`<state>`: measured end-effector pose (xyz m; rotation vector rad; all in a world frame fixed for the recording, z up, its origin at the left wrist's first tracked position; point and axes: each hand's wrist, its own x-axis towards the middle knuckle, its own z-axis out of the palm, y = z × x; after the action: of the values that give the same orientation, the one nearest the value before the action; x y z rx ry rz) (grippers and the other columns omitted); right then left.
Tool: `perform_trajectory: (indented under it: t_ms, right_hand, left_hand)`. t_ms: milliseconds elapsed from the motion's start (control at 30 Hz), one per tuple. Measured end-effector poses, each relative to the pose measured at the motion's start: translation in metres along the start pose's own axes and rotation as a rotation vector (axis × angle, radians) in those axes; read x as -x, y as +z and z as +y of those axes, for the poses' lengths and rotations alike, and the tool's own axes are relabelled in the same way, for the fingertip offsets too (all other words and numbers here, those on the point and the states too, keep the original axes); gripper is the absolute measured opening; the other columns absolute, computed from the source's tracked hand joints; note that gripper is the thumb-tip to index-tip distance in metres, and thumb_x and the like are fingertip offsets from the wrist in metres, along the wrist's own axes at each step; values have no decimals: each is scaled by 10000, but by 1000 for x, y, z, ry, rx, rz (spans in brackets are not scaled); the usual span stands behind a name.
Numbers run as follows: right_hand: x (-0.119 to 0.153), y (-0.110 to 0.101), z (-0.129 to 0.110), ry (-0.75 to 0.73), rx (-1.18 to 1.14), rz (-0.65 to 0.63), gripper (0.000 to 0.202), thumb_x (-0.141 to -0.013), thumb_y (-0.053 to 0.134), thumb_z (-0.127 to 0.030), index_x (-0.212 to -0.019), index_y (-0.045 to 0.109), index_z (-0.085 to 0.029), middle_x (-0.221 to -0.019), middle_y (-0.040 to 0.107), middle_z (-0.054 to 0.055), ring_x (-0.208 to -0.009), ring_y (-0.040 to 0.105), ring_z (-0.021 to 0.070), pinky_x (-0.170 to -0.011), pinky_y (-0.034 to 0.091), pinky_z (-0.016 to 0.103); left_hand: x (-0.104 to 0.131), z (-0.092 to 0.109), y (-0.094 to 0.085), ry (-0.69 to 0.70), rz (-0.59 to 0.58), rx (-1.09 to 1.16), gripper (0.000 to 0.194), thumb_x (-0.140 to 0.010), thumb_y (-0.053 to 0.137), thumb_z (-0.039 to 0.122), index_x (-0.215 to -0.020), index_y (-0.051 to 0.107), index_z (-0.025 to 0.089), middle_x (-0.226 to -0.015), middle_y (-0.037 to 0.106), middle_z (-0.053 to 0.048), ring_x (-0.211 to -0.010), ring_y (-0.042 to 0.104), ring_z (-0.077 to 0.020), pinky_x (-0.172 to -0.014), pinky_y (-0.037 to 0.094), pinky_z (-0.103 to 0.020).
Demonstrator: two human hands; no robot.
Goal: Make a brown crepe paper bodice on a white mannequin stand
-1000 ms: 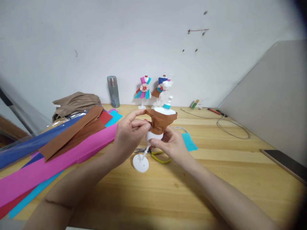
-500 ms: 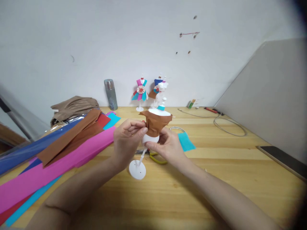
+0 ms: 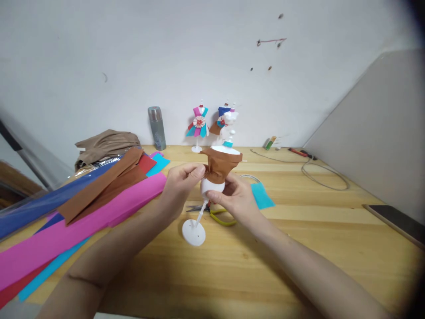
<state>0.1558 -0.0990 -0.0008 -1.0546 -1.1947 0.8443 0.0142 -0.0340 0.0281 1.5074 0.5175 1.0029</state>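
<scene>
Brown wrap, its side pinched in the left hand, sits on the tilted mannequin, which the right hand grips below it. A slackened pinch could loosen the wrap; lowering the mannequin could catch the scissors behind its stem.

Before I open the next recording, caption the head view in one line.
The right hand holds a tilted white dress form; the left hand touches the brown fabric around its torso.

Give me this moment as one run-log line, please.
left hand: touching gathered side of brown fabric | right hand: holding tilted white dress form by hips | nearby: yellow-handled scissors, turquoise fabric piece
</scene>
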Motion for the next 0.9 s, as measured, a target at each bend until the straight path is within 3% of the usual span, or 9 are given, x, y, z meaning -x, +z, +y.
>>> perform_trajectory:
  t_ms: [133,267,433,533,700,900]
  right_hand:
    - [0,-2,5,4,24,-37,442,-661,862,-406,-1006,652,-227,-976,754,68,-924,710,261,-785,579,401]
    - [1,-5,7,8,65,-105,436,-676,861,-465,-992,683,-223,-955,757,75,-944,711,276,-788,580,406]
    - [3,-4,8,26,58,-130,444,-656,885,-478,-960,696,-216,-910,760,68,-882,712,255,-752,582,386]
    - [3,-4,9,30,52,-144,439,-662,885,-478,-952,693,-209,-898,757,66,-848,708,240,-738,578,376]
    - [4,-5,12,34,43,-172,435,-676,875,-485,-964,698,-212,-900,751,62,-857,702,238,-747,574,381]
    - [4,-5,12,44,48,-165,449,-686,863,-488,-994,697,-206,-917,751,63,-862,700,235,-756,571,377]
  left_hand:
    - [-8,-3,-7,-66,-105,112,302,-866,673,436,-916,728,143,-941,756,-101,-907,695,-210,-864,558,-349]
    - [-16,-5,-15,84,43,51,386,-795,751,325,-1137,703,153,-1149,744,-117,-1014,705,-202,-894,572,-329]
    - [-20,0,-23,528,212,-364,147,-821,681,214,-935,767,182,-1102,773,-101,-1054,713,-214,-921,578,-341]
    - [-19,3,-25,716,243,-580,138,-851,650,164,-910,773,190,-1083,786,-94,-1023,727,-199,-951,568,-344]
    - [-17,4,-26,803,252,-740,184,-889,586,152,-878,762,204,-1036,797,-63,-955,743,-179,-889,582,-320]
    - [-14,5,-24,880,297,-769,205,-887,568,127,-884,755,209,-1037,797,-55,-952,740,-177,-884,576,-315]
